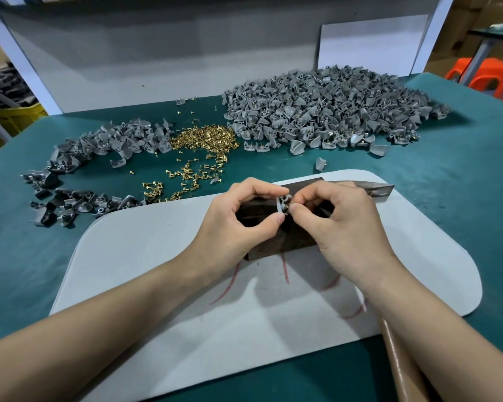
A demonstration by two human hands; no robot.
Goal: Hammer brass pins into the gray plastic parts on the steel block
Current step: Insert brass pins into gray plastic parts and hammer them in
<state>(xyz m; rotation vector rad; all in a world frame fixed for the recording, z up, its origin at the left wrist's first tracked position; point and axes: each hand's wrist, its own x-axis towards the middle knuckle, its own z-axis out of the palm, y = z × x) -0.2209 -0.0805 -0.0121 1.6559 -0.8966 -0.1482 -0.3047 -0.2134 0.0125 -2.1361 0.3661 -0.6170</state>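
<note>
Left hand, right hand: fingertip pinch on gray part, long axis upright.

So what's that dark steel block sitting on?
The steel block rests on a gray mat with red lines, which lies on the green table. The left hand and right hand cover much of its top; the mat beneath it is hidden.

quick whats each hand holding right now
Left hand: pinches a small gray plastic part.
Right hand: pinches a small brass pin at that part.
</note>
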